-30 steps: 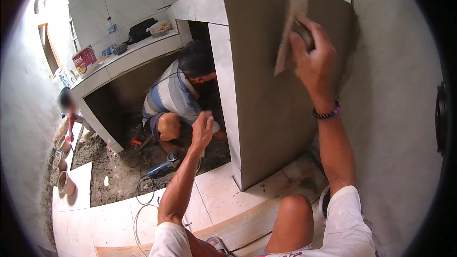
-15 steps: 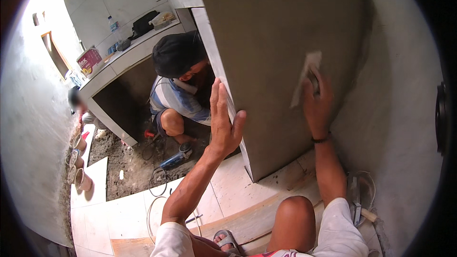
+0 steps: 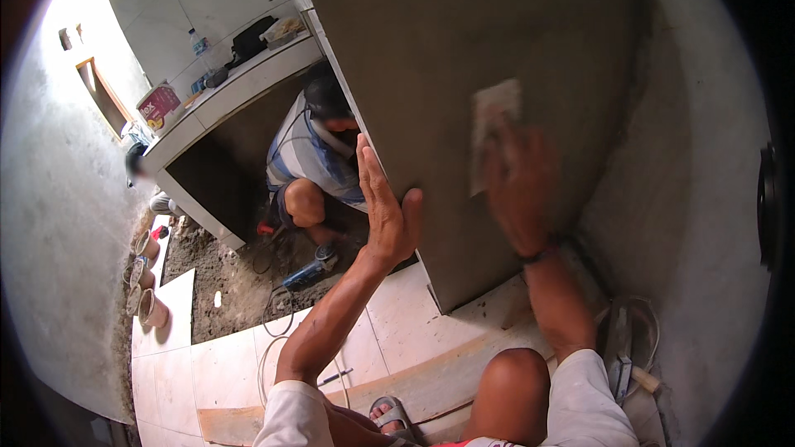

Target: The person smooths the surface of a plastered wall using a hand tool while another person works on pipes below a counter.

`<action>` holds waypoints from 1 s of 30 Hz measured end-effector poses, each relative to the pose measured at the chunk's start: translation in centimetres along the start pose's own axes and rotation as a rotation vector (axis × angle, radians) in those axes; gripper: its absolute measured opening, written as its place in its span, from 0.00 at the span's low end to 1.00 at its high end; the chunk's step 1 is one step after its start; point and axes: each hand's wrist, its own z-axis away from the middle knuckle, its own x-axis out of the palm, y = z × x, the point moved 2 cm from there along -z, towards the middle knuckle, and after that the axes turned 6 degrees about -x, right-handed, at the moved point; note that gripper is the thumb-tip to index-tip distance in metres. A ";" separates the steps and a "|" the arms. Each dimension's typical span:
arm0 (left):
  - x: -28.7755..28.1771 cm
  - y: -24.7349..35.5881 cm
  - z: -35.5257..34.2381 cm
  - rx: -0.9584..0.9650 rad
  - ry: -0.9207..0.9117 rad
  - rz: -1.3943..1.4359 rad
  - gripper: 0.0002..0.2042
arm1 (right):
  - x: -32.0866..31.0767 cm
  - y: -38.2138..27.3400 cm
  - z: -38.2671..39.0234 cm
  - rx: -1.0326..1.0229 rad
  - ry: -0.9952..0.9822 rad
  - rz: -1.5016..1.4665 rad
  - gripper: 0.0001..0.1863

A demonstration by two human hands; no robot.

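Note:
A grey, freshly plastered wall panel (image 3: 414, 41) stands upright before me. My right hand (image 3: 526, 186), smeared by motion, grips a pale rectangular plastering float (image 3: 497, 103) that lies against the plaster. Its handle is hidden behind my fingers. At the panel's left edge, my left hand (image 3: 389, 215) rests with straight fingers pointing up and the thumb apart. It holds nothing, and its palm is against the white edge strip.
Left of the panel a co-worker (image 3: 310, 153) crouches under a tiled counter (image 3: 248, 87), near a blue angle grinder (image 3: 310, 269). Several buckets (image 3: 151, 309) line the left wall. A wooden plank (image 3: 414, 377) lies below me; a wooden-handled tool (image 3: 644, 377) sits at lower right.
My right hand has moved the float leftward across the plaster, and the float's face shows more broadly. The co-worker's head is lower. My left hand stays at the edge.

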 end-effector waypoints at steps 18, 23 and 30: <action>0.5 0.6 -0.6 0.111 0.107 0.065 0.38 | 5.6 5.5 9.4 -0.273 0.078 0.004 0.26; 0.8 0.1 -0.3 0.075 0.114 0.066 0.40 | 3.2 0.4 2.6 -0.192 0.157 -0.091 0.25; 0.9 0.3 0.0 0.037 0.075 0.039 0.40 | 6.1 6.6 9.0 -0.236 0.164 -0.037 0.21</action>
